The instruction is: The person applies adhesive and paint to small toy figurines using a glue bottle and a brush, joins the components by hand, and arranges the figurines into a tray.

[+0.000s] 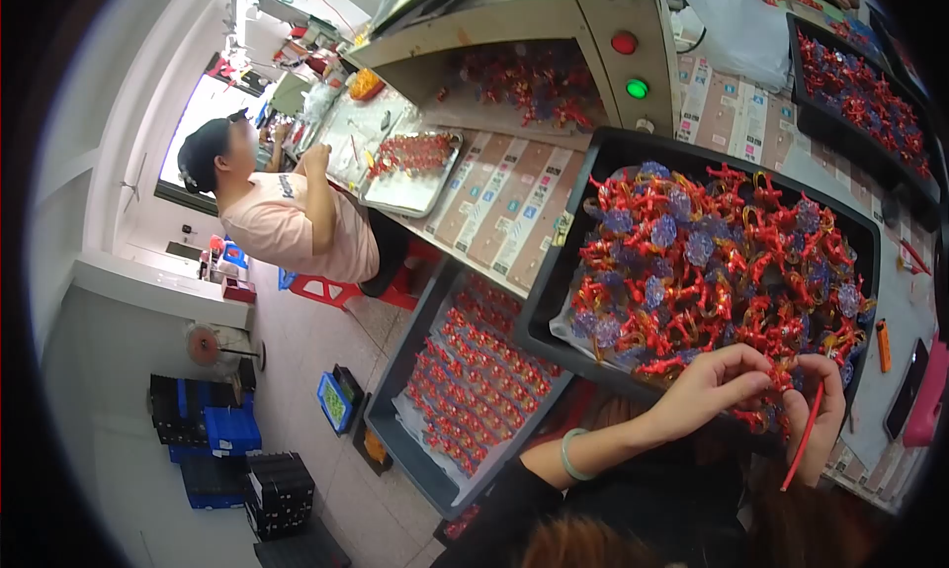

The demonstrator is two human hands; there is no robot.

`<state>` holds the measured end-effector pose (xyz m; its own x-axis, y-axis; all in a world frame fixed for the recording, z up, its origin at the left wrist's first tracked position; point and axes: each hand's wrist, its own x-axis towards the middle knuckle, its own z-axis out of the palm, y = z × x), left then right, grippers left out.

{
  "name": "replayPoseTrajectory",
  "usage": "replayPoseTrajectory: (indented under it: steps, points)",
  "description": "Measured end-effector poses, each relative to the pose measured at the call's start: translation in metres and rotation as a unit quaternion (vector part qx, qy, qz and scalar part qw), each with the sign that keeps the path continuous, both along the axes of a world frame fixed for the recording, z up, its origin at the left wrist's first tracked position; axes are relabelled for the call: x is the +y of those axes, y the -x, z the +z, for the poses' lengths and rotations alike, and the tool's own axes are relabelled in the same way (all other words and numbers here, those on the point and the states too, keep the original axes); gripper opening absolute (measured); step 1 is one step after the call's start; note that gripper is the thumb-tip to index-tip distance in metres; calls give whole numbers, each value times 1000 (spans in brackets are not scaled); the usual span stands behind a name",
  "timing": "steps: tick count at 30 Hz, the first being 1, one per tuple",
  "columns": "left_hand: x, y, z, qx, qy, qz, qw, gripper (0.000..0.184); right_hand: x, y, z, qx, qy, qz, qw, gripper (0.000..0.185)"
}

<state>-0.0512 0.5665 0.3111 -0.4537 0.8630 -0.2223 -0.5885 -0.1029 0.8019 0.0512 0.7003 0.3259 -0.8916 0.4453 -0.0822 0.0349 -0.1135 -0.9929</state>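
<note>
A dark tray (559, 281) full of red, orange and clear purple-blue pieces lies on the table. My left hand (720, 385), with a pale green bangle on its wrist, is over the tray's near edge, thumb and fingertips closed on a small red piece (781, 378). Just to its right, my right hand (819, 415) has its fingers bent around the same red piece. A thin red strip (803, 439) hangs down in front of my right hand. The fingers partly cover the piece, so its exact shape is unclear.
A machine (633, 44) with red and green lights stands behind the tray. An orange tool (883, 346) and a phone (905, 390) lie at the right. Another filled tray (806, 123) is beyond. A grey bin (395, 420) is lower left. A co-worker (297, 217) sits farther back.
</note>
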Motion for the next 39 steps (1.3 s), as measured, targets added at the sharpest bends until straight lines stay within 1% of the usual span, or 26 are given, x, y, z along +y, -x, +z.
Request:
replayPoseTrajectory:
  steps: [3, 4, 7, 8, 11, 12, 15, 17, 18, 21, 24, 28, 30, 33, 34, 37, 39]
  points:
    - [3, 0, -2, 5, -7, -27, 1000, 24, 4, -2, -1, 0, -7, 3, 1000, 34]
    - [3, 0, 0, 5, -3, -23, 1000, 24, 5, -2, -2, 6, -31, 8, 999, 35]
    - [4, 1, -2, -9, 18, -17, 1000, 23, -2, 3, 7, 48, -24, -77, 996, 35]
    - [4, 2, -4, -15, 25, -17, 999, 23, 0, 2, 9, 45, -74, -106, 991, 37]
    - [5, 6, -2, 21, 47, 21, 998, 22, 30, -23, -8, 32, -155, -187, 970, 34]
    - [8, 3, -14, 18, 18, 53, 998, 20, 43, -35, -21, 42, -182, -235, 954, 30]
    - [9, 3, -17, -12, -1, 89, 996, 19, 78, -67, -38, -6, -140, -437, 889, 32]
    - [7, 3, -15, -23, 8, 100, 995, 17, 105, -82, -38, 13, -307, -428, 850, 32]
    - [8, 2, -18, -21, 5, 108, 994, 17, 118, -89, -44, 22, -388, -420, 820, 33]
    - [9, 0, -19, -13, 2, 127, 992, 17, 160, -112, -95, 117, -299, -457, 830, 35]
    - [8, -2, -22, 8, 10, 147, 989, 17, 186, -124, -137, 74, -210, -463, 858, 38]
    - [8, -2, -23, 38, 38, 131, 990, 18, 206, -122, -170, 8, -241, -426, 872, 40]
    - [8, -2, -19, 29, 62, 130, 989, 18, 223, -122, -185, -22, -262, -411, 873, 40]
    - [10, -3, -21, 16, 64, 135, 989, 18, 240, -116, -199, -26, -240, -377, 894, 42]
    - [9, -2, -21, 13, 62, 135, 989, 17, 241, -114, -198, -4, -212, -377, 901, 44]
    - [11, -1, -22, 13, 48, 142, 989, 16, 251, -113, -204, -34, -236, -349, 906, 44]
    - [10, -2, -25, 6, 42, 146, 988, 16, 265, -116, -218, -53, -209, -340, 915, 41]
